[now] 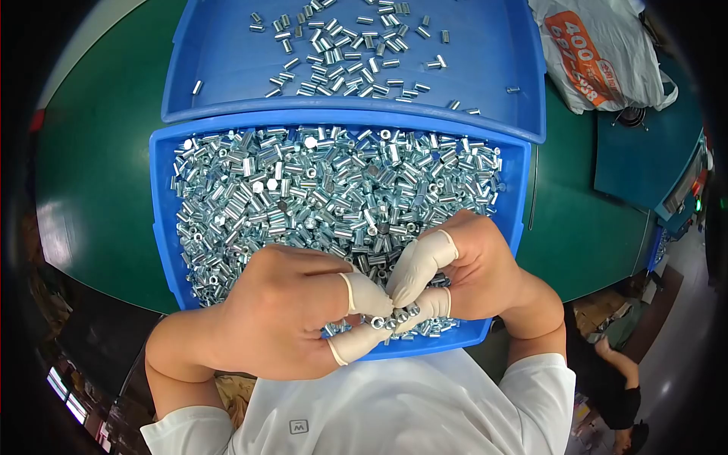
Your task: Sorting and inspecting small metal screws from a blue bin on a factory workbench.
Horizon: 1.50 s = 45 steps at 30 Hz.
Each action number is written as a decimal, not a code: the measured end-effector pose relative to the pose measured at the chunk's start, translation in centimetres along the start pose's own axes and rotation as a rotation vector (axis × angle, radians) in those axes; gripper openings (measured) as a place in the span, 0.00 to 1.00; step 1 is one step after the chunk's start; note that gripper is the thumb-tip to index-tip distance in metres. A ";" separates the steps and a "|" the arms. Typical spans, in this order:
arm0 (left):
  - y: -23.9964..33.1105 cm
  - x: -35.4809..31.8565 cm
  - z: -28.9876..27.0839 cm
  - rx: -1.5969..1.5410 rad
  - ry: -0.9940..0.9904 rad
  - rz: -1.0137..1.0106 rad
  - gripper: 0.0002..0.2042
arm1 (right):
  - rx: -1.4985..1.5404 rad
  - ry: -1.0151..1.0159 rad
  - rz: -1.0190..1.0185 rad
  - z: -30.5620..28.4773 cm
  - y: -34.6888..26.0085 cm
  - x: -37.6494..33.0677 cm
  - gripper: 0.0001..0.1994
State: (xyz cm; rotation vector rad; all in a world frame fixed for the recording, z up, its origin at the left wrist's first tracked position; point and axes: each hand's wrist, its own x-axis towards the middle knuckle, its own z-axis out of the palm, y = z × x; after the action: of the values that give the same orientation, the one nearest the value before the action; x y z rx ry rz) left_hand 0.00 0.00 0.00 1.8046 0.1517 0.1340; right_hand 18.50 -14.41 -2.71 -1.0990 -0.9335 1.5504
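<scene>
My left hand (284, 315) and my right hand (474, 265) meet over the near side of a blue tray (161, 220). White finger cots cover the thumb and forefinger of each. Pinched between both hands is a short row of silver hex standoffs (390, 318), their round ends facing me. The finger cots hide part of the row, and both hands appear to grip it. Beneath them the tray is filled with many loose standoffs (318, 189) of the same kind, lying at all angles.
A second blue tray (220, 57) adjoins the far side, with standoffs scattered thinly in it. Both trays rest on a green table (106, 167). A white plastic bag (637, 61) and a dark teal device (644, 159) stand at right. Another person's arm (622, 364) shows lower right.
</scene>
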 end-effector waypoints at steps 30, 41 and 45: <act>0.0 0.8 0.0 -0.144 0.032 -0.127 0.06 | 0.186 0.042 0.023 0.1 -0.4 -0.2 0.08; -0.5 0.7 0.1 -0.241 0.054 -0.166 0.09 | 0.271 0.064 0.080 -0.1 -0.2 -0.4 0.10; -0.6 0.7 0.1 -0.240 0.048 -0.169 0.09 | 0.291 0.094 0.138 0.0 -0.3 -0.3 0.10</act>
State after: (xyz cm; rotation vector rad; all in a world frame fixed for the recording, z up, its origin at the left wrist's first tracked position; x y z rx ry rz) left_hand 0.72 0.14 -0.66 1.5428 0.3088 0.0719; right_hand 18.65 -14.63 -2.41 -1.0330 -0.5572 1.6702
